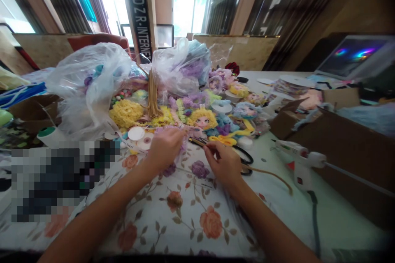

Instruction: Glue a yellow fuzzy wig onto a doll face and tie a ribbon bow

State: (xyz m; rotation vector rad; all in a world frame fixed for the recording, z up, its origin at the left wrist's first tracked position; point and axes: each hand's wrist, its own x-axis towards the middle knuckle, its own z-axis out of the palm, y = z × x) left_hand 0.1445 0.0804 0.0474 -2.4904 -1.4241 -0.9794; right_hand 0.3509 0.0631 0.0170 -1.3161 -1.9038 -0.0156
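My left hand (166, 146) is closed at the middle of the table, fingers pinched on fluffy lilac yarn (181, 148). Just right of it, my right hand (224, 162) has its fingers on black-handled scissors (245, 154), whose blades (196, 141) point left towards my left hand. A tan cord (271, 172) trails rightward from beneath my right hand. Behind both hands sits a doll head with curly yellow hair (202, 119). The floral tablecloth (185, 218) lies under my forearms.
Plastic bags of yarn (92, 78), a yellow fluffy ball (126, 114) and ribbon spools (221, 107) crowd the back. A glue gun (300, 160) and cardboard box (345, 152) stand right. A white cone (54, 137) is left.
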